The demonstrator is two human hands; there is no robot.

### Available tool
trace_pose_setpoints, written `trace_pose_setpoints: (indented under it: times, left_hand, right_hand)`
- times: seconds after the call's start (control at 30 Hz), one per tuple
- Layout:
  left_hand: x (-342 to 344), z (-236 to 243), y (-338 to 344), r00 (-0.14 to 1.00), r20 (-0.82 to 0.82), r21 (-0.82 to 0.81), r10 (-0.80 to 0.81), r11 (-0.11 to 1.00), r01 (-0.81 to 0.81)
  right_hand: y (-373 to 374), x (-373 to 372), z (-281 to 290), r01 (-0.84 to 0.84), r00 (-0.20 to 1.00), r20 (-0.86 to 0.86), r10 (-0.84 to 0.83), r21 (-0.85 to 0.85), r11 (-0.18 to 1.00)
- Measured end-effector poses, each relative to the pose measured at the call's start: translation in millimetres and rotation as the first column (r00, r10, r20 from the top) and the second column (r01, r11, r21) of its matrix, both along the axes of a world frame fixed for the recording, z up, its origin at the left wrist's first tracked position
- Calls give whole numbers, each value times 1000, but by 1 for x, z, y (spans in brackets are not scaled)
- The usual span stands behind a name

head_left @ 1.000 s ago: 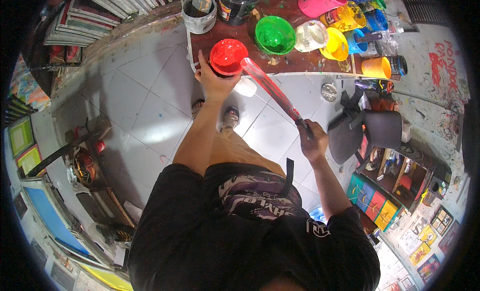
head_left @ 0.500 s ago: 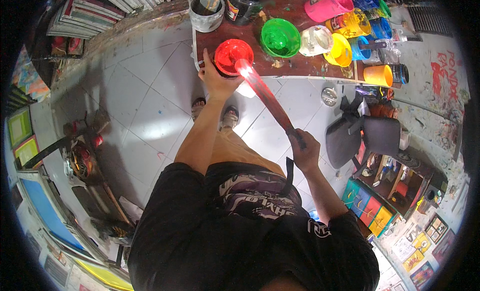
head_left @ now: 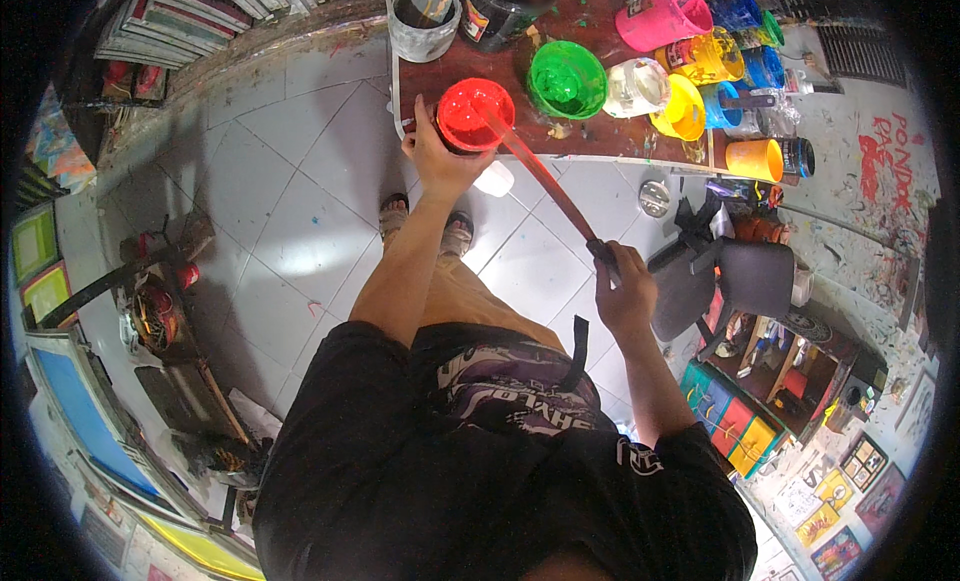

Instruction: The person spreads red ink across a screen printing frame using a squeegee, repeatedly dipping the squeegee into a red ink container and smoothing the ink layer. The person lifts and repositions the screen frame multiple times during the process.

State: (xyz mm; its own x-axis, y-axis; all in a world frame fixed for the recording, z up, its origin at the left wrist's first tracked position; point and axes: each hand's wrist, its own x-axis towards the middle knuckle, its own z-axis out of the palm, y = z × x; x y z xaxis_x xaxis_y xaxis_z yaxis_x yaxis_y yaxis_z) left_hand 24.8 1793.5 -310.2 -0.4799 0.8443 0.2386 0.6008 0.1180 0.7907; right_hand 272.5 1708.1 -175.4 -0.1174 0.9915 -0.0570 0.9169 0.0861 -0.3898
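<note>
Closed around the red tub (head_left: 462,116) of glossy red paint at the table's left front edge is my left hand (head_left: 440,161). My right hand (head_left: 625,291) grips the dark handle of a long flat tool (head_left: 550,186) smeared with red. The tool runs diagonally up to the tub, its far end inside it in the paint. Just to the right of the red tub stands a green tub of paint (head_left: 567,79), followed by a white tub (head_left: 637,89) and a yellow tub (head_left: 680,111).
The brown table (head_left: 555,133) also carries grey (head_left: 423,43), black, pink and several other paint containers. A dark chair (head_left: 750,276) and cubby shelf (head_left: 775,366) are at right. Framed screens (head_left: 75,411) and racks line the left. Tiled floor (head_left: 270,231) surrounds my sandalled feet.
The tool's far end has gone from the tub's right rim into the paint. The red tub and my left hand appear slightly farther right, as do the table's containers.
</note>
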Motion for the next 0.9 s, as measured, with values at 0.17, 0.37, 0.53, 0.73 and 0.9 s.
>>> trace_pose_setpoints:
  times: [0.17,0.37,0.53,0.73,0.9]
  left_hand:
    - [0,4,1,1000,11,6,-4,1000,4]
    - [-2,3,0,998,57,-7,-26,1000,26]
    - [-2,7,-1,999,49,29,-13,1000,12]
    - [-2,7,2,1000,18,23,2,1000,-2]
    - [1,-5,4,1000,21,66,17,998,-18]
  right_hand:
    - [2,5,-4,-39,999,-17,38,-64,997]
    - [-6,3,12,-100,962,252,104,-29,995]
    - [-13,26,27,-157,940,316,130,61,986]
    - [-1,29,17,-178,981,-22,193,294,939]
    - [26,-12,-21,-93,983,-152,107,93,991]
